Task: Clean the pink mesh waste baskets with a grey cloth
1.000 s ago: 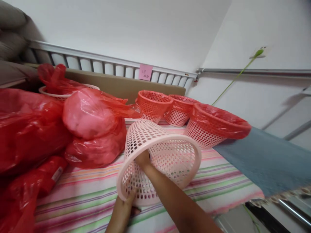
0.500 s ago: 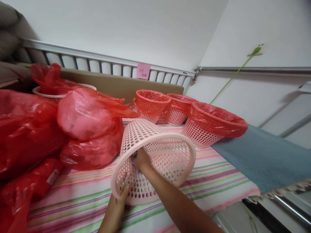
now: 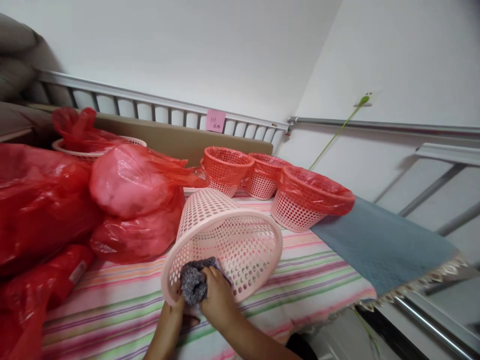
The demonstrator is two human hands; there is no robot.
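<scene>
A pale pink perforated plastic basket (image 3: 204,207) lies tipped on its side, its wide mouth facing me. Gripping the lower left of its rim is my left hand (image 3: 176,312), thumb inside and the other fingers partly hidden below. Just inside the mouth, my right hand (image 3: 217,295) is closed on a bunched dark grey cloth (image 3: 195,280), which sits against the basket's lower inner wall near my left thumb. Under the basket is a striped cloth (image 3: 322,280).
Red plastic bags (image 3: 131,185), stuffed full, crowd the left side. Behind stand three pink baskets lined with red film, the nearest a large basket (image 3: 300,200). A blue mat (image 3: 378,245) hangs at the right edge. A metal rail (image 3: 150,102) runs along the wall.
My right hand has come from deep inside the basket toward its mouth, bringing the grey cloth into plain sight. The left hand keeps its hold on the rim. The view has shifted slightly.
</scene>
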